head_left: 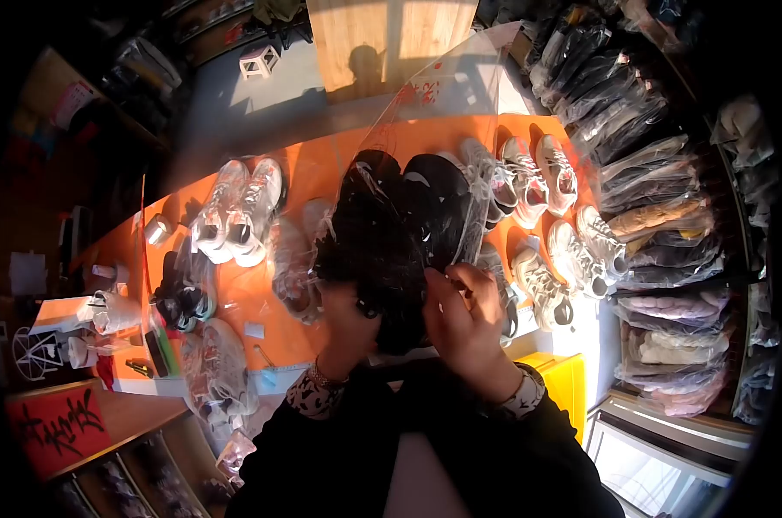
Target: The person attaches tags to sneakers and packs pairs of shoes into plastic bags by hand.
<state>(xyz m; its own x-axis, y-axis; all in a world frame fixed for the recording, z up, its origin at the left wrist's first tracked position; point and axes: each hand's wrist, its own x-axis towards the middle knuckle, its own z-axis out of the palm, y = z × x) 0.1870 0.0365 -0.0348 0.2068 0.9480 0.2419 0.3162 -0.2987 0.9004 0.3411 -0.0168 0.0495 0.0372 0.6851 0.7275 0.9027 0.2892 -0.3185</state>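
One orange table [246, 298] stretches left to right; at its near middle, a clear bag [469, 86] covers black shoes [440, 194]. The right hand [466, 332] pinches the bag; the left hand [348, 326] touches the shoes, its grip hidden from me.

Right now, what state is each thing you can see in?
Black footwear: held, at least partly bagged.
Clear plastic bag: spread out, closure unclear.
White sneakers at back left: wrapped in plastic.
Beige sneakers at right: upright.
Stool: upright.
Garments at right: covered in plastic.
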